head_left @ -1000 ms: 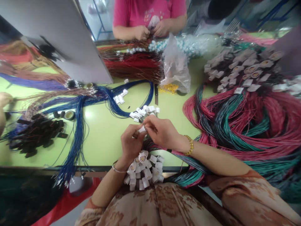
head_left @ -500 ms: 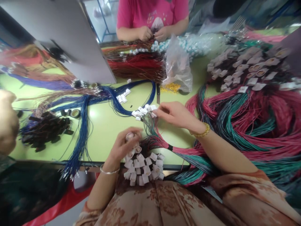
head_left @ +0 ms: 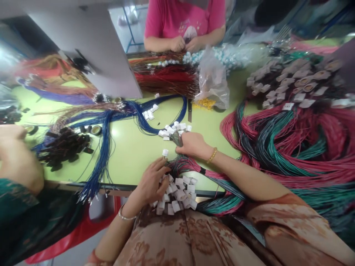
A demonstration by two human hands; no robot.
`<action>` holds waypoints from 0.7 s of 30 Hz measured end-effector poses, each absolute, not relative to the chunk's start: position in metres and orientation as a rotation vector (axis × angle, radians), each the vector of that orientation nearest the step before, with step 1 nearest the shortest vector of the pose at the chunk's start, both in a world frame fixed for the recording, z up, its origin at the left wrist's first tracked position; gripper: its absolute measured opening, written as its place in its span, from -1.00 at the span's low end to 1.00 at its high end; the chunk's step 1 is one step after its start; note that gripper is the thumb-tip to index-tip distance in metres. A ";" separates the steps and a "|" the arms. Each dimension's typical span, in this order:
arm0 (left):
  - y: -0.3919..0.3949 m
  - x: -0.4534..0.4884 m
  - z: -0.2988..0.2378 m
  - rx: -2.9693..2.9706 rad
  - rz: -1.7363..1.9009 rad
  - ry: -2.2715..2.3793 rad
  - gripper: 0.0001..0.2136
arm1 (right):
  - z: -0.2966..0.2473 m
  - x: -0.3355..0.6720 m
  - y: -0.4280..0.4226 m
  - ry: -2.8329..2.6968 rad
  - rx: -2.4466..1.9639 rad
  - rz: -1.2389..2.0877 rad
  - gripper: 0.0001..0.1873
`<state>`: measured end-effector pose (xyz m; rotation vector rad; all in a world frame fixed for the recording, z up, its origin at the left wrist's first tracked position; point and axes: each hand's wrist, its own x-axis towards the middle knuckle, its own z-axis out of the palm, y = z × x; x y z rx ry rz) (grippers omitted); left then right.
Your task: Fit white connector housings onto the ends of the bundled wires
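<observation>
My right hand (head_left: 194,145) is closed round a bunch of thin dark wires just below a cluster of small white connectors (head_left: 174,128). Lower and to the left, my left hand (head_left: 153,181) has its fingertips pinched under a single white connector (head_left: 165,152), which stands up beyond them; its wire is mostly hidden by the fingers. Under my left palm, at the table edge, lies a heap of larger whitish sockets (head_left: 180,194). A bundle of pink, green and black wires (head_left: 215,173) runs from them to the right, bound by a black band (head_left: 203,171).
Blue wires (head_left: 102,144) and a pile of black connectors (head_left: 63,149) lie to the left. A large pink and green wire heap (head_left: 294,147) fills the right. Ahead are yellow bits (head_left: 203,103), a plastic bag (head_left: 213,81) and a co-worker. Another person's arm (head_left: 19,162) reaches in at left.
My right hand has moved down and closed round the wires below the white cluster. My left hand has left the larger sockets' top and now pinches a single white connector's wire.
</observation>
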<state>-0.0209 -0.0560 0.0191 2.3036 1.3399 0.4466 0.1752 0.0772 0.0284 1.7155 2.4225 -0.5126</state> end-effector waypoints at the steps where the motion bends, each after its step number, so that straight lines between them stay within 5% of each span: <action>1: -0.055 -0.022 0.020 2.323 0.395 1.322 -0.68 | 0.025 0.176 0.076 2.424 1.752 -0.531 -0.66; 10: -0.055 -0.035 0.045 2.244 0.286 1.284 -0.62 | 0.026 0.190 0.052 2.769 1.936 -0.816 -0.85; 18: 0.012 -0.026 0.039 2.135 0.359 1.411 -0.82 | 0.027 0.192 0.040 3.014 2.010 -0.981 -0.89; 21: 0.035 -0.019 0.035 2.116 0.430 1.359 -0.67 | 0.027 0.194 0.037 3.124 1.980 -0.916 -0.90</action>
